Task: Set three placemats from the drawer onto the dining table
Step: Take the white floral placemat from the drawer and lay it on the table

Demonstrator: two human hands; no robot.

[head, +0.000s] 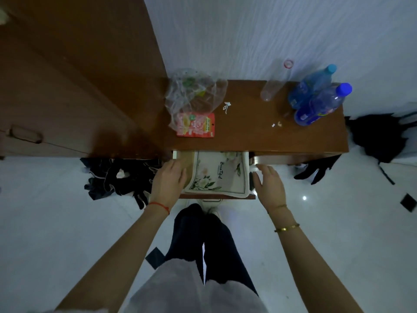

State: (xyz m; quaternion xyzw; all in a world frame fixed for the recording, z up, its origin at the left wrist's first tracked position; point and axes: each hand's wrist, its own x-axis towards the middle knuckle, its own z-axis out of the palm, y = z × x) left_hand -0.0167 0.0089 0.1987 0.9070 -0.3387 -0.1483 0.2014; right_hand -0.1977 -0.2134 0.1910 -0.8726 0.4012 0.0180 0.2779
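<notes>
A drawer (180,154) of a wooden side table stands pulled out below me. Inside lies a cream placemat (220,175) with green floral print and dark lettering; its near edge hangs over the drawer front. My left hand (169,181) reaches into the drawer at the mat's left edge, its fingers hidden under or behind the mat. My right hand (268,184) hovers at the drawer's right side, fingers spread, touching the mat's right edge or just beside it. Any mats beneath the top one are hidden.
The wooden table top (248,136) carries a clear plastic bag (191,93), a red snack packet (196,125), an empty clear bottle (274,83) and two blue water bottles (316,98). Dark clothes (115,179) lie on the white floor at left, a black bag (379,136) at right. A wooden wardrobe (67,75) stands left.
</notes>
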